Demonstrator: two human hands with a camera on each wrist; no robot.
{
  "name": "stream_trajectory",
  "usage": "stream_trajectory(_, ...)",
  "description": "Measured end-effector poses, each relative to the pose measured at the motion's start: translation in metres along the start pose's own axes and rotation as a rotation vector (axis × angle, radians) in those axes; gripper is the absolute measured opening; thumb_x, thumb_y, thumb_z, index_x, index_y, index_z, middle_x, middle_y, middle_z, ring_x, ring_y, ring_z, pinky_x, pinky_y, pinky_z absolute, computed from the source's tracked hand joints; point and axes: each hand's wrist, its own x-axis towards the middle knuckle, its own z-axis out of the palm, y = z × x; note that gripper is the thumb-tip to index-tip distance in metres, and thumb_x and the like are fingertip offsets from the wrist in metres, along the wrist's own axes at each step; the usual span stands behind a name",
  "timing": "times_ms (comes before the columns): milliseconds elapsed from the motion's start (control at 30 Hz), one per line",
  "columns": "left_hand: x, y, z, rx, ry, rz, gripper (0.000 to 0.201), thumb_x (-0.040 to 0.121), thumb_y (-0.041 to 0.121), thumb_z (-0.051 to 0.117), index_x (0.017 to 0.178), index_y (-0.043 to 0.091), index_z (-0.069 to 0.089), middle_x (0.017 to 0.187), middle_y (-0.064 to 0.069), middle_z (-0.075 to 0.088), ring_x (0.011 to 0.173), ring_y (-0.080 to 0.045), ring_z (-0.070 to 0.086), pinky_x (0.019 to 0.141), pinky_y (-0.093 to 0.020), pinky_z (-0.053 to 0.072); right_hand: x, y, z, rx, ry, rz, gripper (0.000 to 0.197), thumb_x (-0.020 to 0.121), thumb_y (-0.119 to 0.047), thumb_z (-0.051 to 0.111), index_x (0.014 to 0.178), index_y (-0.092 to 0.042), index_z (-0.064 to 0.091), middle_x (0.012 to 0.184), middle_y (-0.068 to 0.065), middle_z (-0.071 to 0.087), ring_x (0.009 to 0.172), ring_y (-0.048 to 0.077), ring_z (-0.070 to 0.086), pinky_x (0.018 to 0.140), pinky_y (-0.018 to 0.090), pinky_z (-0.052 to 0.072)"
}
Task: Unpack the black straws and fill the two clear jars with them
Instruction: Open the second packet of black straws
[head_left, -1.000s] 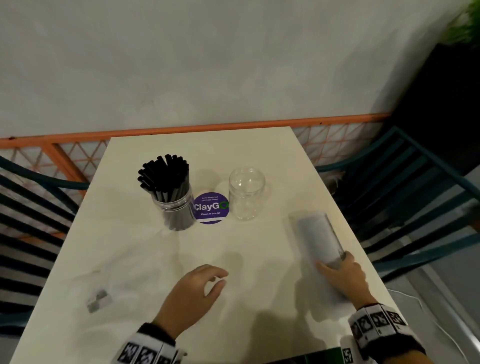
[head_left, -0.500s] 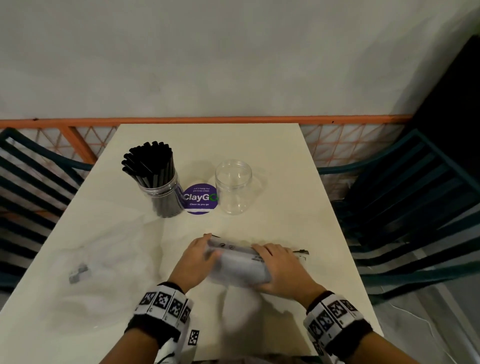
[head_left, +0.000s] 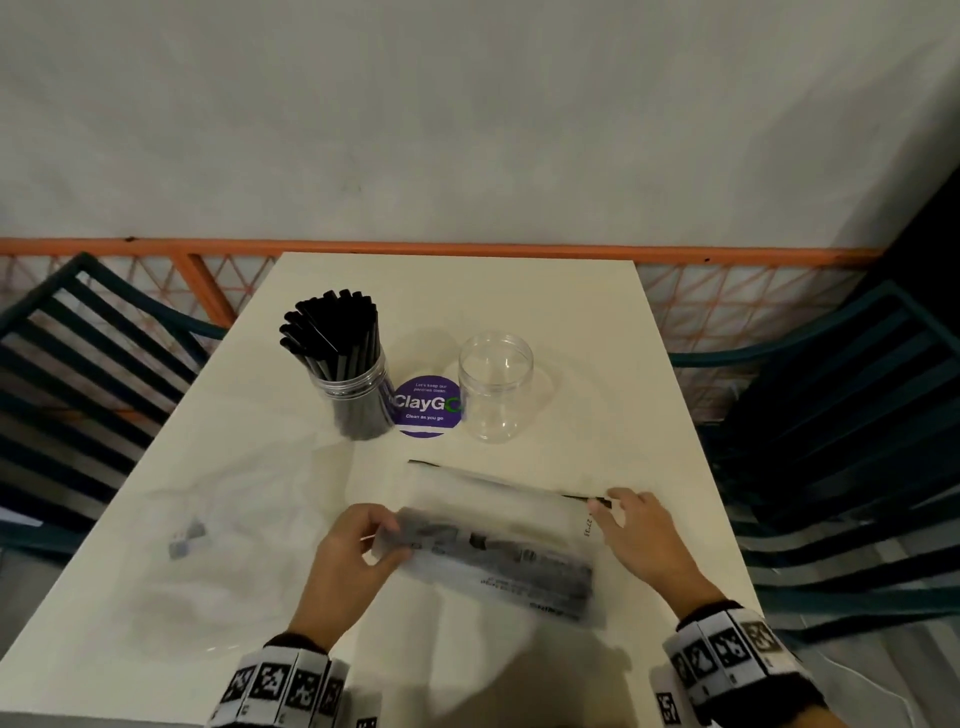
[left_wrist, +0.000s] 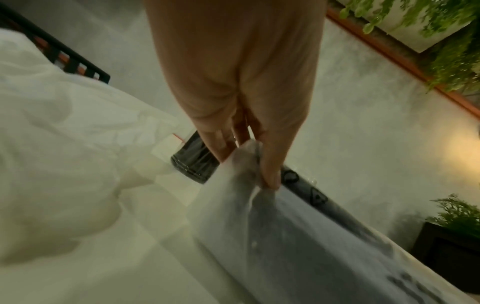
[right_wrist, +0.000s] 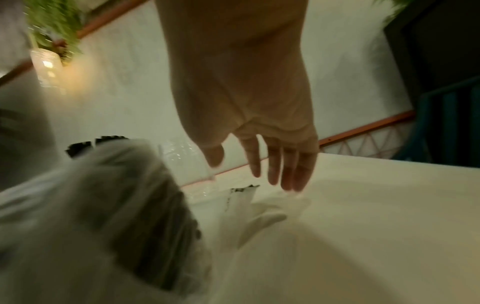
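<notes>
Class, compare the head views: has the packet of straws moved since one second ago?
Yes. The packet of straws went from the table's right edge to the near middle, in front of the empty jar.

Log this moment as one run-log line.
left hand: pinches straw pack end | right hand: open at other end | left jar: full of straws | right jar: empty | phase: unpacking

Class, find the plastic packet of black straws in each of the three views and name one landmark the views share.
Head: packet of straws lies low centre on the table, its left end pinched by the left hand.
Left wrist: packet fills lower right, below the pinching fingers.
Right wrist: packet, blurred, lower left; right hand is open beside it.
Shared landmark: orange railing.
</notes>
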Motion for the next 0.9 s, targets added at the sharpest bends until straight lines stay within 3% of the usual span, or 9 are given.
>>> stream_trajectory(100, -0.005, -0.008, -0.006, 0.112, -0.130, 0.087, 0.043, 0.068, -0.003, 0.073, 0.077, 0.033, 0.052, 0.093, 0.017, 0.049, 0.086, -0.003, 0.054, 0.074, -0.007, 0.044, 0.014, 0.009, 0.003, 0.126, -0.094, 0.119, 0.046, 0.091, -0.039, 0.050, 0.124, -0.007, 0.051, 0.120, 0.014, 0.056, 0.111, 0.030, 0.052, 0.088, 0.035, 0.043)
stream_trajectory(200, -0.008, -0.006, -0.009, 0.218, -0.305, 0.070, 0.039, 0.071, 0.001, 0.068, 0.069, 0.035, 0.051, 0.090, 0.016, 0.044, 0.091, 0.004, 0.050, 0.081, -0.009, 0.041, 0.023, 0.003, 0.007, 0.238, -0.049, 0.102, 0.018, 0.088, -0.031, 0.057, 0.092, -0.014, 0.060, 0.086, 0.005, 0.061, 0.091, 0.030, 0.059, 0.072, 0.035, 0.045)
stream_trajectory(300, -0.004, 0.006, -0.013, 0.310, -0.446, 0.053, 0.031, 0.076, 0.011, 0.063, 0.076, 0.040, 0.052, 0.097, 0.012, 0.043, 0.093, 0.003, 0.049, 0.081, -0.001, 0.034, 0.025, -0.009, 0.003, 0.396, 0.025, 0.039, 0.011, 0.084, -0.020, 0.065, 0.080, -0.022, 0.055, 0.083, 0.004, 0.059, 0.083, 0.027, 0.058, 0.080, 0.045, 0.050)
stream_trajectory(400, 0.010, 0.026, -0.014, 0.333, -0.328, 0.130, 0.022, 0.079, 0.018, 0.061, 0.077, 0.038, 0.053, 0.096, 0.014, 0.045, 0.091, 0.003, 0.050, 0.081, 0.001, 0.032, 0.019, -0.027, -0.012, 0.538, 0.057, -0.102, 0.016, 0.080, -0.012, 0.070, 0.081, -0.025, 0.060, 0.085, 0.007, 0.065, 0.083, 0.026, 0.060, 0.080, 0.044, 0.050)
stream_trajectory(467, 0.023, 0.048, -0.009, 0.294, -0.249, 0.194, 0.005, 0.079, 0.028, 0.055, 0.080, 0.031, 0.057, 0.093, 0.013, 0.047, 0.092, 0.003, 0.049, 0.081, 0.001, 0.032, 0.011, -0.040, -0.022, 0.640, 0.048, -0.175, 0.016, 0.079, -0.007, 0.069, 0.082, -0.022, 0.065, 0.084, 0.007, 0.068, 0.082, 0.022, 0.062, 0.078, 0.035, 0.050)
stream_trajectory(567, 0.038, 0.082, 0.006, 0.242, -0.183, 0.330, 0.022, 0.078, 0.035, 0.046, 0.087, 0.023, 0.062, 0.091, 0.012, 0.054, 0.090, 0.000, 0.052, 0.083, -0.007, 0.037, 0.000, -0.057, -0.031, 0.744, 0.031, -0.266, 0.016, 0.080, -0.003, 0.067, 0.082, -0.019, 0.068, 0.082, 0.003, 0.070, 0.077, 0.013, 0.064, 0.075, 0.020, 0.051)
stream_trajectory(667, 0.050, 0.111, 0.026, 0.226, -0.136, 0.422, 0.025, 0.082, 0.032, 0.051, 0.098, 0.019, 0.065, 0.099, 0.005, 0.064, 0.093, -0.004, 0.055, 0.086, -0.015, 0.040, -0.012, -0.067, -0.036, 0.741, 0.011, -0.340, 0.018, 0.081, -0.003, 0.065, 0.084, -0.020, 0.070, 0.084, 0.001, 0.072, 0.077, 0.008, 0.067, 0.076, 0.016, 0.053)
stream_trajectory(767, 0.056, 0.129, 0.047, 0.238, -0.152, 0.446, 0.025, 0.083, 0.027, 0.061, 0.106, 0.017, 0.066, 0.104, 0.000, 0.069, 0.095, -0.013, 0.061, 0.086, -0.025, 0.046, -0.020, -0.070, -0.038, 0.677, 0.012, -0.409, 0.024, 0.083, -0.003, 0.063, 0.088, -0.025, 0.070, 0.091, 0.000, 0.073, 0.085, 0.010, 0.069, 0.082, 0.020, 0.053)
stream_trajectory(900, 0.057, 0.137, 0.065, 0.169, -0.190, 0.325, 0.019, 0.082, 0.025, 0.065, 0.098, 0.014, 0.067, 0.094, -0.003, 0.070, 0.080, -0.008, 0.059, 0.070, -0.005, 0.040, -0.027, -0.071, -0.038, 0.668, 0.109, -0.441, 0.024, 0.082, -0.003, 0.065, 0.082, -0.027, 0.070, 0.087, 0.001, 0.074, 0.082, 0.011, 0.070, 0.078, 0.020, 0.054)
